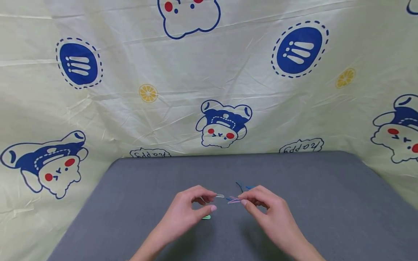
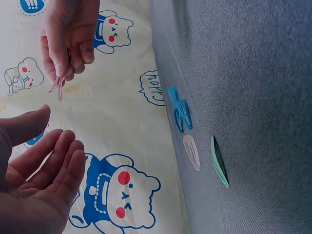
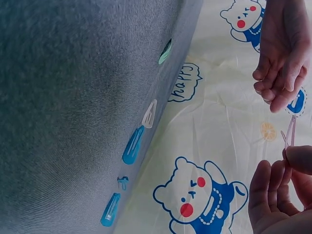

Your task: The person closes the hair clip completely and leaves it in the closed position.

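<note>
two hands hover over the grey table (image 1: 130, 188): right hand (image 1: 264, 206) pinches a pink hair clip (image 1: 233, 199) at 3 o'clock of the loosely curled, empty left hand (image 1: 187, 208); best grip near its hinge.

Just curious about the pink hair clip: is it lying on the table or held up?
Held up. The right hand pinches the pink clip in the air above the grey table.

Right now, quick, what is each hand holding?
Left hand: open, fingers loosely curled, holding nothing.
Right hand: pinching a pink hair clip at its fingertips, above the grey table.
</note>
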`<action>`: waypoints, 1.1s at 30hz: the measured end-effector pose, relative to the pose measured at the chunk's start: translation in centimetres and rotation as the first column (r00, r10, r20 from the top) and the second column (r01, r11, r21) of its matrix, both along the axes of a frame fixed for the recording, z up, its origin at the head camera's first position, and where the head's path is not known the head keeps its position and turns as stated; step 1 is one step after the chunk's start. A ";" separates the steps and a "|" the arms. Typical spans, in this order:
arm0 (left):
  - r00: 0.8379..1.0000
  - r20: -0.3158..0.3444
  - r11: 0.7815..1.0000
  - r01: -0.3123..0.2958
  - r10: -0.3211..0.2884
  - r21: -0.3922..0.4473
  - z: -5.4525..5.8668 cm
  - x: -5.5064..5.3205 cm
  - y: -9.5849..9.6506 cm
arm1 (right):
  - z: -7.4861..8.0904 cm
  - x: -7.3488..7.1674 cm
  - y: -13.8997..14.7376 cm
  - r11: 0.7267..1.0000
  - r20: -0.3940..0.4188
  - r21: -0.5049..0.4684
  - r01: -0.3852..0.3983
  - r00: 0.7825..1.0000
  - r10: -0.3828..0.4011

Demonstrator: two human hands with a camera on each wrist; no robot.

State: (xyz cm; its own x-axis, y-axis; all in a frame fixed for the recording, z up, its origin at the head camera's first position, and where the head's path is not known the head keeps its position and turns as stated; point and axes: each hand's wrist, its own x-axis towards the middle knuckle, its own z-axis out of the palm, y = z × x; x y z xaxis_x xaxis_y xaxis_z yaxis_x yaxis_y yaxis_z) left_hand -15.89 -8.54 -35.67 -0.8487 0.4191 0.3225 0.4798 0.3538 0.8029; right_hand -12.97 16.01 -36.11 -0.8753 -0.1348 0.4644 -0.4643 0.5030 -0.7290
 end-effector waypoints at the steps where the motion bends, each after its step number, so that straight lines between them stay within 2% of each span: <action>1: 1.000 -0.004 1.000 -0.001 0.001 0.003 0.0 0.1 0.0 | -0.1 0.1 0.0 1.000 0.000 -0.001 -0.001 1.000 0.001; 6: 0.999 -0.046 1.000 -0.003 0.002 -0.017 -0.2 0.3 0.2 | -0.2 0.6 -0.3 1.000 -0.026 0.009 -0.015 1.000 0.015; 12: 0.996 -0.086 0.999 0.025 -0.027 -0.030 0.0 0.7 0.6 | -0.4 1.0 -0.7 0.999 -0.065 0.035 -0.019 0.998 0.021; 19: 0.997 -0.074 0.999 0.030 -0.032 -0.031 -0.1 1.0 1.0 | -0.5 1.2 -1.1 0.998 -0.086 0.057 -0.016 0.996 0.021; 24: 0.994 -0.089 0.998 0.059 -0.058 0.004 -0.4 1.0 1.2 | -0.5 1.4 -1.3 0.998 -0.106 0.062 -0.024 0.994 0.030; 30: 0.994 -0.092 0.994 0.073 -0.066 0.082 -0.6 1.1 1.5 | -0.7 1.5 -1.5 0.999 -0.035 0.022 -0.034 0.999 0.035; 33: 0.991 -0.128 0.990 0.064 -0.048 0.125 -0.8 1.1 1.6 | -0.9 1.4 -1.5 0.998 -0.005 -0.033 -0.055 0.998 0.055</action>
State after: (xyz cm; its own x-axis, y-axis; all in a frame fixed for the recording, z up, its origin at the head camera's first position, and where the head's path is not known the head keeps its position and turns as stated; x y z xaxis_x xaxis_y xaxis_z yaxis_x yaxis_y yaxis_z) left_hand -14.77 -6.96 -36.45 -0.7751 0.4132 0.4780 0.5946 0.2212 0.7730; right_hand -11.56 14.52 -37.03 -0.8649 -0.1671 0.4732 -0.4937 0.4525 -0.7426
